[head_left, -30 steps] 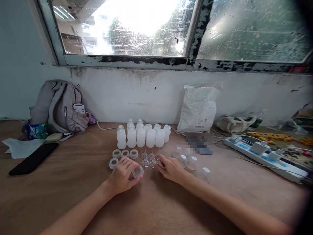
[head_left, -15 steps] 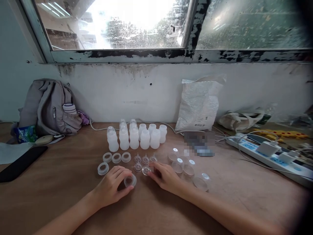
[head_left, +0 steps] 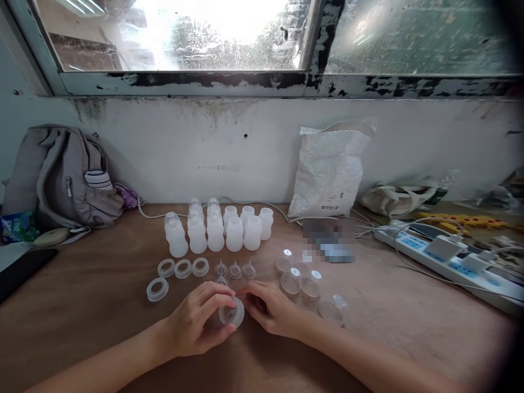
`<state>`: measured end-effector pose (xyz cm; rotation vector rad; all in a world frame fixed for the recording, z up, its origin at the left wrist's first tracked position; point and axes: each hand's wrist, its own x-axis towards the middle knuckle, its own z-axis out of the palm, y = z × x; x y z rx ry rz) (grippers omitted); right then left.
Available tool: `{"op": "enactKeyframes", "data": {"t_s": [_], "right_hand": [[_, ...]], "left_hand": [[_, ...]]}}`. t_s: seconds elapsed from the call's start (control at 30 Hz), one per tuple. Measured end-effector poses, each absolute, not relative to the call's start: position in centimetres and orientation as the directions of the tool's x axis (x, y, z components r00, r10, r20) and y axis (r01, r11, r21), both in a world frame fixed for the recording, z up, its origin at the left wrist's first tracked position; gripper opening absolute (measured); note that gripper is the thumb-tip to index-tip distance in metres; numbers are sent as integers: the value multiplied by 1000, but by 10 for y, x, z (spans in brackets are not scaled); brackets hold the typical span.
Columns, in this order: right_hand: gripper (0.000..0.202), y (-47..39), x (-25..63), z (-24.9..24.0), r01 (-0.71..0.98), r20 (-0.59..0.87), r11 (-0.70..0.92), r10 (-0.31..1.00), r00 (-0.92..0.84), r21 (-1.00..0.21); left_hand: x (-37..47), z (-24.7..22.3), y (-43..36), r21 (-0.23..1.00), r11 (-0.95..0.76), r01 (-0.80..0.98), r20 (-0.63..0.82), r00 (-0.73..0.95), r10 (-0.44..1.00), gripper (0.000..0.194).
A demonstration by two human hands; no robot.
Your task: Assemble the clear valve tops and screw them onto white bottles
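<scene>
My left hand point(head_left: 204, 316) is closed around a translucent bottle collar ring point(head_left: 240, 315), tilted just above the table, thumb below and fingers on top. Inside the ring shows a clear bottle nipple point(head_left: 231, 314), partly hidden by fingers. My right hand point(head_left: 268, 308) is curled at the ring's upper right edge, its fingertips pinched at the nipple; the exact contact is hard to see. Several more clear nipples point(head_left: 234, 269) stand just behind my hands. To the left lie several loose collar rings point(head_left: 158, 289). Clear domed caps point(head_left: 290, 284) and white discs point(head_left: 316, 274) lie to the right.
White bottles point(head_left: 234, 234) stand in rows toward the wall, some with clear caps on. A backpack point(head_left: 61, 174) is at the left, a white plastic package point(head_left: 327, 169) leans on the wall, and a power strip point(head_left: 446, 262) with cables lies right.
My left hand has moved right with the collar ring. My right hand has brought a nipple from the front row to the ring. The view has shifted slightly.
</scene>
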<state>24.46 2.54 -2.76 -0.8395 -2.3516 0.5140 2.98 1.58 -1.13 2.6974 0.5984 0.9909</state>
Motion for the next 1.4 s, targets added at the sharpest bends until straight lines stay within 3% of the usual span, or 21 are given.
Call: {"op": "enactKeyframes", "data": {"t_s": [0.2,0.4,0.53,0.67,0.77,0.93,1.03,1.23,1.4], "right_hand": [[18,28,242,-28,449,374,661,729,-574,-601],[18,27,240,-26,466,327,596,778,-536,-654],[17,27,239,-25,458,336,603,773,-538,-653],[15,26,239,-25,456,352,629,754,-554,-630],[16,24,240,-25,453,356,655,731,-582,-605],[26,19,242,-21,399,377,681,697,-610,-614],[33,13,239,-17,346,339,601,741,-580,-721],[18,9,226,-23,282,186,334,877,-444,-900],[19,8,223,-26,242,119,213,928,-353,-946]], "left_hand": [[34,-18,18,327,-872,364,471,737,485,23],[36,-20,16,387,-837,387,327,790,518,33],[36,-17,15,488,-779,394,309,757,576,34],[35,-17,17,588,-709,388,327,688,648,16],[34,-19,20,662,-641,388,321,626,710,15],[39,-20,21,887,-317,336,159,422,893,23],[46,-21,19,970,-141,196,73,318,945,26],[52,-24,14,995,97,-16,-87,318,944,32],[49,-25,9,1000,7,8,-9,377,926,34]]}}
